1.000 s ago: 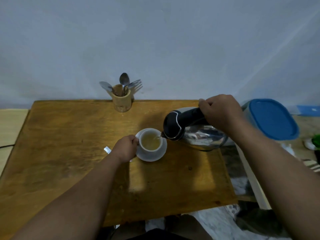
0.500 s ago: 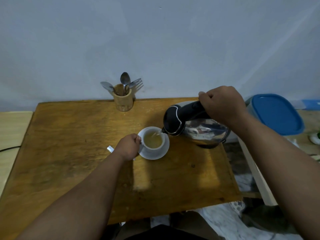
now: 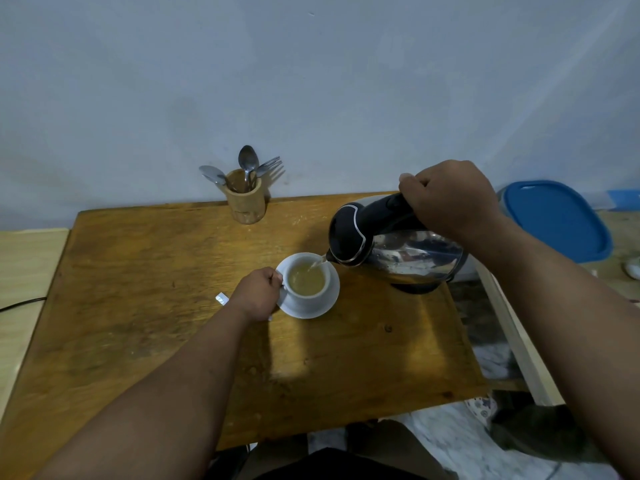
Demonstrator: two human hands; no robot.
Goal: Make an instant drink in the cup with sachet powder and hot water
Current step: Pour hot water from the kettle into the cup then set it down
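Cup (image 3: 307, 284): white, round, glazed; it stands on a white saucer (image 3: 323, 306) near the middle of the wooden counter (image 3: 145, 271), holding a cloudy yellowish drink that looks close to the rim.
Water: a thin stream runs from the kettle spout into the far side of the cup.
Kettle (image 3: 398, 252): shiny steel belly, black plastic lid and handle, tipped toward the cup, its spout just above the rim.
Right hand (image 3: 450, 199): fingers closed around the kettle handle from above.
Left hand (image 3: 258, 292): fingers curled shut at the cup's handle side, steadying the cup; the exact pinch is hidden.
Sachet (image 3: 221, 299): a small silvery scrap lies flat just left of the left hand.
Risk of overflow: the level seems high, so more pouring could spill into the saucer.
Risk of scald: the left hand sits right beside the stream; a wobble of the heavy kettle could splash it.
Spoons: none is in hand; some stand with a fork in a wooden holder (image 3: 244, 200) at the back edge.
Counter surface: worn, scuffed, grainy wood.
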